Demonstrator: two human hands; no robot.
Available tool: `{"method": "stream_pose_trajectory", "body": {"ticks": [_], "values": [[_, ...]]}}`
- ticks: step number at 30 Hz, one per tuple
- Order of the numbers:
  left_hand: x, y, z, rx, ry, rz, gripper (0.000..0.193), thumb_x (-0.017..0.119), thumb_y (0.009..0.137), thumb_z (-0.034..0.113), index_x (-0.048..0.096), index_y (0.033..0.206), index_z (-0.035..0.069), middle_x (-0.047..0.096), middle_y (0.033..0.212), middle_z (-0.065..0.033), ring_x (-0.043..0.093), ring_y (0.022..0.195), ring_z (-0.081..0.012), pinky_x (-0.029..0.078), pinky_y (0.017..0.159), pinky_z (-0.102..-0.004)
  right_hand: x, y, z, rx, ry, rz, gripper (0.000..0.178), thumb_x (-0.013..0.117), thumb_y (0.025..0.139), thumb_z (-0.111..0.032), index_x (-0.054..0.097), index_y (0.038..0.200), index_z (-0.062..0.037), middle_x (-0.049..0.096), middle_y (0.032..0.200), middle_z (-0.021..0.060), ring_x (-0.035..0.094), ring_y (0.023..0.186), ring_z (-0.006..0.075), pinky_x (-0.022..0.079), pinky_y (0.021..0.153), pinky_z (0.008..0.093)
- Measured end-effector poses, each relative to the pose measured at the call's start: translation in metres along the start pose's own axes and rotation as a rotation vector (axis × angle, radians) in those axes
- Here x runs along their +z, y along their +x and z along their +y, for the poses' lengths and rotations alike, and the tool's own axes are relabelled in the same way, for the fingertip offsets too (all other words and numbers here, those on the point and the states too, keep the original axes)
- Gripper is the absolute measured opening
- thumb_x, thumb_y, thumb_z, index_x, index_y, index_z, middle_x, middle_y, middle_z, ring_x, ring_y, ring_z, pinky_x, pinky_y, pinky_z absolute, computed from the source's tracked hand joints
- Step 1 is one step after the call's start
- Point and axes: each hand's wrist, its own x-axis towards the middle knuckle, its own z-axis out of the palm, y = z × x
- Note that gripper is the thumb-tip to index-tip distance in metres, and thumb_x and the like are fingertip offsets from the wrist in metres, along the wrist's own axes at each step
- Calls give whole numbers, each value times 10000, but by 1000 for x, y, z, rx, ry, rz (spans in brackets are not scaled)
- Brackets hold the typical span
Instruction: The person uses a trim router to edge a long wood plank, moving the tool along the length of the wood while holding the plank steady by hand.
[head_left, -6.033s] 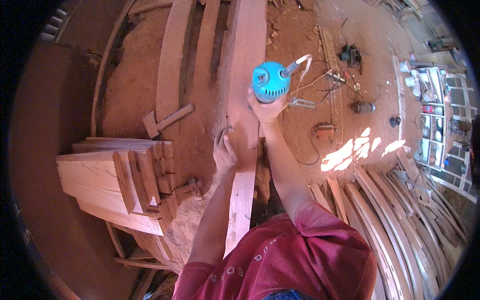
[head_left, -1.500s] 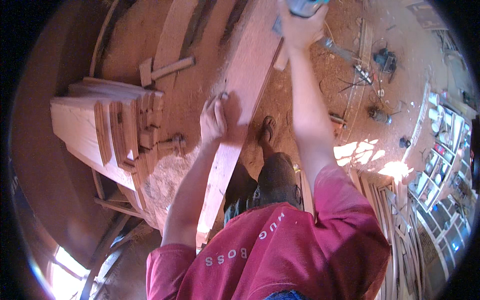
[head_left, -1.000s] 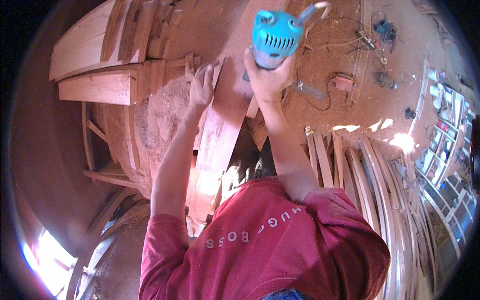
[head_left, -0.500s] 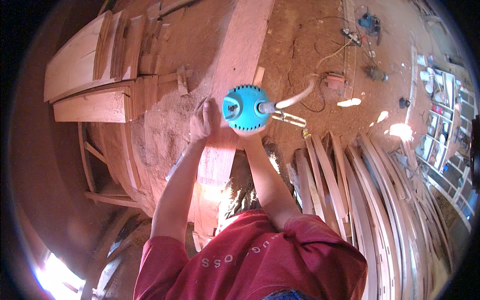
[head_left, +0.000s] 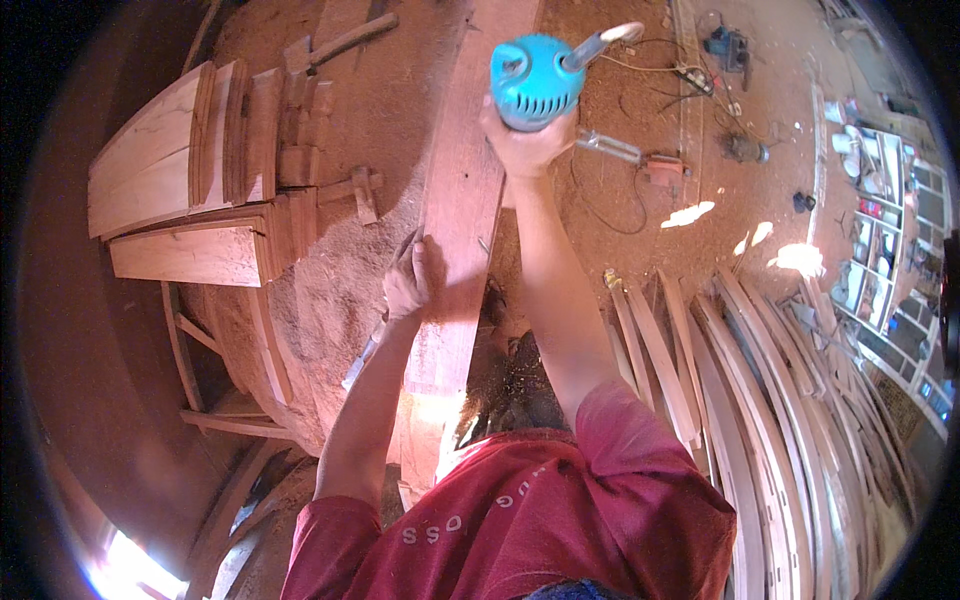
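Nearest, the left hand [head_left: 407, 280] lies at the left edge of a plank [head_left: 462, 225], fingers close together; whether they pinch the edge I cannot tell; farther off, the right hand [head_left: 530, 148] wraps its fingers round a blue power tool [head_left: 538, 85], above the plank's right edge, fingertips partly hidden; a snag in the cord [head_left: 622, 33], at the tool's far right, could tilt that one-handed hold and gouge the wood; sliding the tool too near could endanger the left hand.
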Motion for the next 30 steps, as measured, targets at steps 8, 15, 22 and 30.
{"method": "stream_pose_trajectory", "body": {"ticks": [8, 15, 22, 30], "values": [[3, -3, -5, 107, 62, 135, 460, 391, 1096, 312, 657, 1286, -11, 674, 1227, -279, 679, 1064, -459, 566, 887, -457, 57, 58, 36, 25, -21, 72, 857, 935, 626, -405, 562, 1269, 19, 700, 1043, 193, 706, 928, 332, 557, 844, 455], [-1, 0, 15, 39, 51, 133, 481, 410, 1091, 370, 675, 1263, 8, 685, 1209, -267, 664, 1092, -464, 552, 894, -467, 22, 63, -10, 284, -111, -63, 790, 902, 661, -454, 607, 1278, -60, 724, 1076, 224, 707, 1004, 412, 565, 871, 500], [1, 0, 6, -33, 90, 124, 528, 381, 1077, 469, 710, 1227, 84, 682, 1209, -254, 651, 1103, -469, 530, 928, -507, -113, -136, -96, 162, 190, -119, 795, 922, 703, -413, 568, 1313, -48, 695, 1120, 111, 702, 933, 252, 575, 846, 376], [5, 1, 7, -9, 167, 163, 532, 378, 1073, 477, 721, 1207, 93, 699, 1134, -256, 654, 1046, -494, 527, 889, -538, -219, -263, -173, 183, 125, -230, 589, 720, 894, -452, 594, 1290, -36, 695, 1083, 163, 709, 935, 333, 584, 845, 480]]}}
